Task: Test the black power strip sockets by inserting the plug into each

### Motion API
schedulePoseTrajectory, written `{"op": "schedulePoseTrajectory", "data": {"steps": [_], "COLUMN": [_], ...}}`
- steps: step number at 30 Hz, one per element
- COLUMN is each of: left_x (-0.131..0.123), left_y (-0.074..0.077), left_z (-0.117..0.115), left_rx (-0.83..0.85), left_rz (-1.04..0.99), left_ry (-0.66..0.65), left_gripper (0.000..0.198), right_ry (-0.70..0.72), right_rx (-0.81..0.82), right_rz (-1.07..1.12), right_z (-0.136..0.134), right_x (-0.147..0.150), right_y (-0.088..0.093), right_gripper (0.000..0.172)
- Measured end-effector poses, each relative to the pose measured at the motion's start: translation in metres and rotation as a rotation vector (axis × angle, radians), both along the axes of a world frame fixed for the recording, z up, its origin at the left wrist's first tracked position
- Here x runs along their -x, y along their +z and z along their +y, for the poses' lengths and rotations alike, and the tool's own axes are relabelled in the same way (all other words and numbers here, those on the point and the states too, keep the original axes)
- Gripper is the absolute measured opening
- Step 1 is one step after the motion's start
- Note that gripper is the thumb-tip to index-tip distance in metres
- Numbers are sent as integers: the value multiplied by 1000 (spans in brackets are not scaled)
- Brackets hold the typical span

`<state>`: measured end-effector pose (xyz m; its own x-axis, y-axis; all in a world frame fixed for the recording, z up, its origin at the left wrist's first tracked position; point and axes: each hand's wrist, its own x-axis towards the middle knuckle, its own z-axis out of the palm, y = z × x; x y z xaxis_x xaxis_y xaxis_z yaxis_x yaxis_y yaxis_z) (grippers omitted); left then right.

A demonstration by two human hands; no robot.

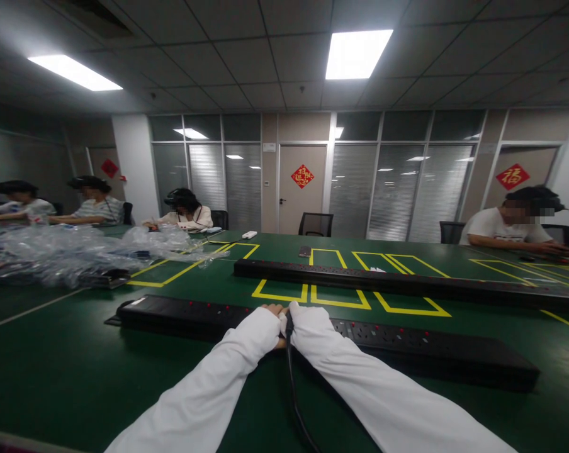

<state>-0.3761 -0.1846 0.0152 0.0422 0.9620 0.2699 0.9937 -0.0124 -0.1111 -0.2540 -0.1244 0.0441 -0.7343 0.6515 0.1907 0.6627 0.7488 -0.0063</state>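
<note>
A long black power strip with red switches lies across the green table in front of me. Both my hands meet at its middle. My left hand is closed over the strip, fingers bent; whatever they hold is hidden. Close against it, my right hand is mostly covered by its white sleeve. It appears closed around the thick end of a black cable, which runs down between my forearms toward me. The tip of that cable is hidden by the hands.
A second long black power strip lies farther back over yellow tape outlines. Crumpled clear plastic bags heap at the left. A phone and a white device rest beyond. Several people sit around the far side.
</note>
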Motion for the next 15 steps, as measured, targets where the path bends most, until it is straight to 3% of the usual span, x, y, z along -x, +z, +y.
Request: {"op": "schedulePoseTrajectory", "data": {"steps": [7, 15], "left_x": [0, 0], "left_y": [-1, -1], "left_z": [2, 0], "left_rx": [-7, -7], "left_rz": [-10, -5], "left_ry": [17, 3], "left_gripper": [55, 56], "right_ry": [6, 18], "right_rx": [-43, 13], "right_rz": [29, 11], "right_z": [3, 1], "right_x": [2, 0], "right_y": [-7, -1], "right_gripper": [36, 35]}}
